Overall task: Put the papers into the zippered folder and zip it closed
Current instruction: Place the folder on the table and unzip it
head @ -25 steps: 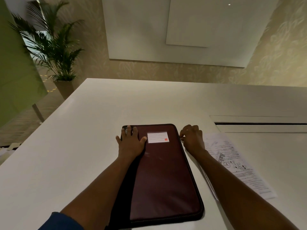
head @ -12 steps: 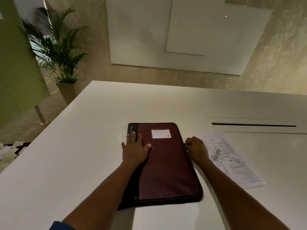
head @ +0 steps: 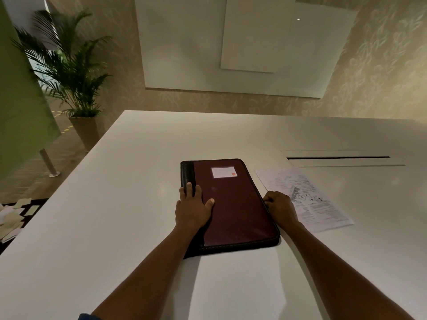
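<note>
A maroon zippered folder (head: 235,204) with a black spine and a white label lies flat on the white table (head: 111,227). My left hand (head: 193,209) rests flat on the folder's left side, fingers spread over the spine. My right hand (head: 280,207) is at the middle of the folder's right edge, its fingers pinched together on the zipper line; the pull itself is hidden under the fingers. A printed stack of papers (head: 321,204) lies on the table just right of the folder, partly under my right hand.
A long cable slot (head: 337,157) is cut into the table behind the papers. A potted palm (head: 71,72) and a green panel (head: 20,112) stand off the table's left side. Loose paper scraps (head: 11,218) lie on the floor at far left.
My right hand has slid from the folder's far right corner along the right edge towards me. My left hand has also shifted nearer along the spine. The view has pulled back.
</note>
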A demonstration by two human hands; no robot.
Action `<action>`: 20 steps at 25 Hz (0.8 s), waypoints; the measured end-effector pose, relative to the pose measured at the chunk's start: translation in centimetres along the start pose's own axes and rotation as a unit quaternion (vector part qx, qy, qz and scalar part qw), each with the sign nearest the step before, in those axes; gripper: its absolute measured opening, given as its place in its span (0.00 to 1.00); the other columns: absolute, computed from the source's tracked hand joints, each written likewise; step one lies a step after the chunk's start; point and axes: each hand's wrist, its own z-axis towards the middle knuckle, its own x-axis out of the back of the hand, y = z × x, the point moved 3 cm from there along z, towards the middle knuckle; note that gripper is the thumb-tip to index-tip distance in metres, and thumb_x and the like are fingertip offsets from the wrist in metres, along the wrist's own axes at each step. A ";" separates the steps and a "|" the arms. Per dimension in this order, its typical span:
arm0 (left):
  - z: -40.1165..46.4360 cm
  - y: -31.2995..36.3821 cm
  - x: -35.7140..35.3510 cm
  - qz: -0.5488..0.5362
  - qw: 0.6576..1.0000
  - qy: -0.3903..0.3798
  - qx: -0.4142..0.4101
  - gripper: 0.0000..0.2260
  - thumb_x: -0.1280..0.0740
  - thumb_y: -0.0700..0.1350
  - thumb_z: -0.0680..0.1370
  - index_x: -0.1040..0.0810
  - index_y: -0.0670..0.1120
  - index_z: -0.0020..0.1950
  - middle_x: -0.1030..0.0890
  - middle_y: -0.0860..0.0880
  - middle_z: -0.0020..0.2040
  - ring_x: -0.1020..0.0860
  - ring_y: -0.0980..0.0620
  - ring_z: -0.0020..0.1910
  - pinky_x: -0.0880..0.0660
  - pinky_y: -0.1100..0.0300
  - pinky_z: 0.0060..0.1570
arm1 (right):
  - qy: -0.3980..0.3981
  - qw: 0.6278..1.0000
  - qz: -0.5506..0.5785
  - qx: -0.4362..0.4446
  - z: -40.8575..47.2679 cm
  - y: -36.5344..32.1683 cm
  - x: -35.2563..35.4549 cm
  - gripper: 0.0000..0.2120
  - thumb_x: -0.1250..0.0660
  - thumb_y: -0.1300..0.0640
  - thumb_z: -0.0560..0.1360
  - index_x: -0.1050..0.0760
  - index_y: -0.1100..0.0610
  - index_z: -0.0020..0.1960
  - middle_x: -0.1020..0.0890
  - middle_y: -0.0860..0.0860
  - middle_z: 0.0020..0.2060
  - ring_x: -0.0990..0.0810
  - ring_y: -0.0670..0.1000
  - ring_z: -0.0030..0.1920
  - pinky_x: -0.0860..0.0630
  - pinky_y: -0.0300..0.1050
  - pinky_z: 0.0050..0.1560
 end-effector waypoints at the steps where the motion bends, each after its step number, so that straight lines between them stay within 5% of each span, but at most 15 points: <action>1: -0.5 0.0 0.0 -0.001 1.000 0.000 0.001 0.33 0.47 0.63 0.80 0.48 0.47 0.80 0.53 0.44 0.81 0.54 0.40 0.79 0.40 0.42 0.72 | 0.002 1.000 0.003 -0.005 -0.7 0.1 0.1 0.09 0.35 0.66 0.69 0.24 0.53 0.34 0.20 0.49 0.36 0.22 0.50 0.39 0.30 0.45 0.36; 8: -3.9 -0.1 0.1 -0.018 1.000 0.001 0.021 0.33 0.47 0.63 0.80 0.48 0.49 0.80 0.52 0.46 0.81 0.53 0.41 0.79 0.35 0.42 0.69 | 0.008 1.000 0.023 -0.014 -4.6 1.0 1.4 0.09 0.34 0.65 0.68 0.24 0.54 0.33 0.20 0.46 0.32 0.23 0.46 0.35 0.31 0.41 0.32; 20: -10.8 0.8 0.4 -0.031 0.999 0.009 0.038 0.31 0.45 0.59 0.82 0.48 0.46 0.80 0.49 0.47 0.81 0.47 0.42 0.79 0.32 0.41 0.68 | 0.016 0.998 0.040 -0.036 -12.7 1.4 3.1 0.08 0.35 0.67 0.70 0.24 0.57 0.35 0.20 0.51 0.33 0.20 0.53 0.34 0.25 0.46 0.35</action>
